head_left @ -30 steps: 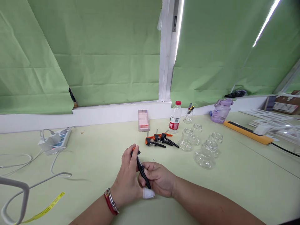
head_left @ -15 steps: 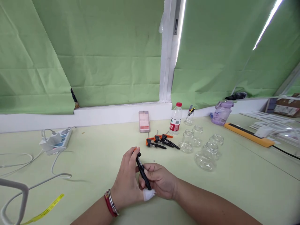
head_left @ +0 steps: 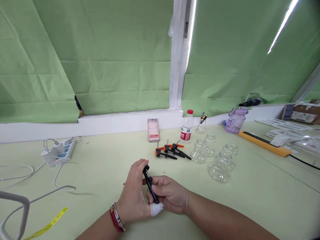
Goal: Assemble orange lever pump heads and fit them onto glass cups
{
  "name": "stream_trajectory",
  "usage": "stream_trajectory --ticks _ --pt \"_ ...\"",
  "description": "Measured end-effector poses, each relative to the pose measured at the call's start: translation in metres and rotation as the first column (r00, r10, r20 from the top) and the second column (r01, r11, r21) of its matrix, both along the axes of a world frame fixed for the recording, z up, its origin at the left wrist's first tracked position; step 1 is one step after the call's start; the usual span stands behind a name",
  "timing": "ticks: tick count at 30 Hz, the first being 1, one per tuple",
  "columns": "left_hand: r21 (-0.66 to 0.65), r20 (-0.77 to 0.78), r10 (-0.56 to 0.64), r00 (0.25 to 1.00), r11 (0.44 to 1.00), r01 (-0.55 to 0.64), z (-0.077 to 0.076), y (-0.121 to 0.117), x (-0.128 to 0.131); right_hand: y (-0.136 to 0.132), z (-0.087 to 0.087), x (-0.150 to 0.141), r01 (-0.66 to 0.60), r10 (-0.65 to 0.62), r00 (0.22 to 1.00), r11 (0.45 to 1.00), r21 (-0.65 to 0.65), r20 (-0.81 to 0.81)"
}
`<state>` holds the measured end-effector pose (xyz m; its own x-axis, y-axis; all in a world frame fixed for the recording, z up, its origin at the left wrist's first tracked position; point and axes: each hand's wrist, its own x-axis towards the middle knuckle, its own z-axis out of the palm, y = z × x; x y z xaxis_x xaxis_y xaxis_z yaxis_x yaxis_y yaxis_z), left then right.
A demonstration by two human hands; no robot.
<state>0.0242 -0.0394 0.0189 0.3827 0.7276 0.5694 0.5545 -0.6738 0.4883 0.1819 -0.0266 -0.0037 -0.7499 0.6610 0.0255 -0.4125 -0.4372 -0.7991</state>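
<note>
Between my hands is a slim black pump-like piece (head_left: 151, 187) with a dark head at its top and a short silvery shaft section; its exact kind is unclear. My left hand (head_left: 136, 195) grips it end to end, fingers over the head and the white-wrapped thumb at the lower tip. From the other side, my right hand (head_left: 170, 193) pinches its middle between thumb and fingers. Beyond them lie several similar black pieces with orange parts (head_left: 172, 151). Clear glass jars (head_left: 218, 170) stand to their right.
At the back are a small pinkish box (head_left: 153, 130), a red-capped water bottle (head_left: 187, 128), a jar holding screwdrivers (head_left: 201, 126) and a purple bottle (head_left: 236, 120). An orange power strip (head_left: 265, 143) lies right. A white power strip (head_left: 60, 152) with cables (head_left: 62, 190) is left.
Both hands still hold the black piece, almost in place. It has tilted and shifted slightly left, and my right fingers sit a little differently along it. The view has shifted slightly.
</note>
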Motion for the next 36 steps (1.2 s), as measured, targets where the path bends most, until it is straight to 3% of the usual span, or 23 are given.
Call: stream_trajectory --ticks 7,16,20,23,26,29,32,36 --pt "0.028 -0.007 0.009 1.000 1.000 -0.009 0.001 -0.002 -0.001 0.000 -0.001 0.001 -0.019 0.019 1.000 1.000 -0.003 0.007" --pt "-0.127 -0.002 0.013 1.000 0.992 -0.013 0.002 -0.002 -0.004 0.001 -0.002 0.002 -0.006 0.003 0.998 0.998 0.059 0.058" --pt "-0.209 0.024 0.019 1.000 0.978 -0.013 0.001 -0.002 -0.007 0.009 -0.004 0.009 0.075 -0.139 0.958 0.965 0.250 0.249" --pt "-0.305 0.109 -0.010 0.994 0.951 0.043 0.004 -0.001 -0.010 0.021 0.001 0.019 0.267 -0.394 0.839 0.899 0.348 0.375" --pt "-0.442 0.206 -0.032 0.978 0.889 0.122 0.011 0.001 -0.012 0.035 0.006 0.032 0.488 -0.609 0.692 0.791 0.370 0.388" --pt "-0.587 0.338 -0.040 0.940 0.772 0.244 0.016 0.002 -0.013 0.048 0.005 0.045 0.542 -0.708 0.554 0.706 0.456 0.437" --pt "-0.665 0.493 -0.007 0.870 0.641 0.382 0.019 0.001 -0.014 0.056 -0.003 0.052 0.400 -0.734 0.455 0.675 0.620 0.504" --pt "-0.731 0.597 0.106 0.795 0.480 0.485 0.020 -0.001 -0.012 0.056 -0.015 0.052 0.104 -0.748 0.341 0.633 0.768 0.570"
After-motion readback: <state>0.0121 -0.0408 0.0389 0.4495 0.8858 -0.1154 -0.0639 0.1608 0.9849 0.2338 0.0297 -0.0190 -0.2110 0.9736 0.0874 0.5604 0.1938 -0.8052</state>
